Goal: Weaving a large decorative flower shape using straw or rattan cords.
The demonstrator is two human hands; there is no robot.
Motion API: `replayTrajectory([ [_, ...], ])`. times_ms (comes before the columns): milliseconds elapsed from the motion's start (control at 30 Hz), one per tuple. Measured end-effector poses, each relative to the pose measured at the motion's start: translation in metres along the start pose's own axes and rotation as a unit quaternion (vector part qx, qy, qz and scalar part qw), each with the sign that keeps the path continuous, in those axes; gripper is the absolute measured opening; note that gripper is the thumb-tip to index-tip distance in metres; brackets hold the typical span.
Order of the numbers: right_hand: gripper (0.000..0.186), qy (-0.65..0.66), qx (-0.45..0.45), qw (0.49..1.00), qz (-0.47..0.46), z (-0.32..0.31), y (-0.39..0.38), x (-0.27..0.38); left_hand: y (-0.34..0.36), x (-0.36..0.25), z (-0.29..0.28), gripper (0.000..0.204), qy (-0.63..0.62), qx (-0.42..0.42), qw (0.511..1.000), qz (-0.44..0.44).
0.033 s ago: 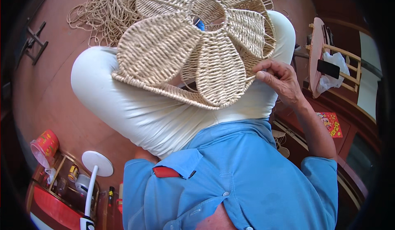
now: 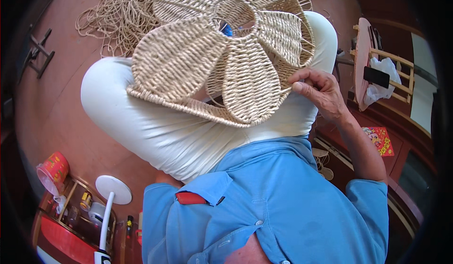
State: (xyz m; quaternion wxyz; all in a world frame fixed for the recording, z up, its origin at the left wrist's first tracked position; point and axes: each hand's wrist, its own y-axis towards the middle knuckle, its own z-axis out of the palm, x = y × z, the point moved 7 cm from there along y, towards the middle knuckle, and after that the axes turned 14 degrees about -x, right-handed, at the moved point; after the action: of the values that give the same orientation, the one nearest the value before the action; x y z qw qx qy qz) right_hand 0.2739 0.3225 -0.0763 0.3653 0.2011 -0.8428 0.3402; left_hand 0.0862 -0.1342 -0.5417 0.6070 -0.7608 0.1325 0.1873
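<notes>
A woven, petal-shaped straw-coloured piece [image 2: 250, 80] with a round central opening lies across my lap on white trousers [image 2: 118, 98]. At its lower right edge my right hand [image 2: 315, 90] pinches a pale cord strand [image 2: 286, 90] between thumb and fingers. My left hand is hidden; only part of the left arm [image 2: 165, 179] shows beside my body. Something blue shows through the opening. A loose heap of matching cord [image 2: 111, 16] lies on the floor beyond my left knee.
At right stand a pink-topped piece of furniture [image 2: 361, 42] and a wooden rack with a white bag and black phone [image 2: 376, 77]. At lower left are a red bucket [image 2: 56, 167], white round-based stand [image 2: 113, 188] and shelf of small items. A dark metal frame [image 2: 37, 56] is far left.
The woven piece has shifted very slightly left. My right hand keeps the same pinch with almost no movement.
</notes>
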Motion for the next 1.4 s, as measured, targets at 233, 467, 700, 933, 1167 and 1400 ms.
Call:
replayTrajectory([
  [233,0.024,0.014,0.01,1.0,0.015,-0.002,0.001,-0.011,-0.003,-0.01,-0.002,0.019,0.002,0.008,1.0,-0.016],
  [467,0.023,0.016,0.015,0.999,0.045,-0.003,0.001,-0.008,-0.004,-0.017,0.007,0.018,-0.004,0.023,0.999,-0.033],
  [700,0.021,0.024,0.014,0.999,0.034,-0.004,0.002,-0.008,-0.033,-0.037,0.003,0.017,-0.02,0.038,0.998,-0.04],
  [933,0.019,0.09,-0.013,0.996,-0.025,-0.008,-0.002,-0.017,-0.098,-0.074,-0.066,0.016,-0.018,0.029,0.999,-0.02],
  [1167,0.016,0.022,-0.043,0.993,-0.107,-0.005,-0.01,-0.019,-0.167,-0.224,-0.178,0.021,0.077,-0.12,0.973,0.184],
  [1400,0.018,-0.028,-0.086,0.962,-0.257,-0.006,-0.014,-0.006,-0.441,-0.316,-0.013,0.023,0.27,-0.105,0.666,0.688],
])
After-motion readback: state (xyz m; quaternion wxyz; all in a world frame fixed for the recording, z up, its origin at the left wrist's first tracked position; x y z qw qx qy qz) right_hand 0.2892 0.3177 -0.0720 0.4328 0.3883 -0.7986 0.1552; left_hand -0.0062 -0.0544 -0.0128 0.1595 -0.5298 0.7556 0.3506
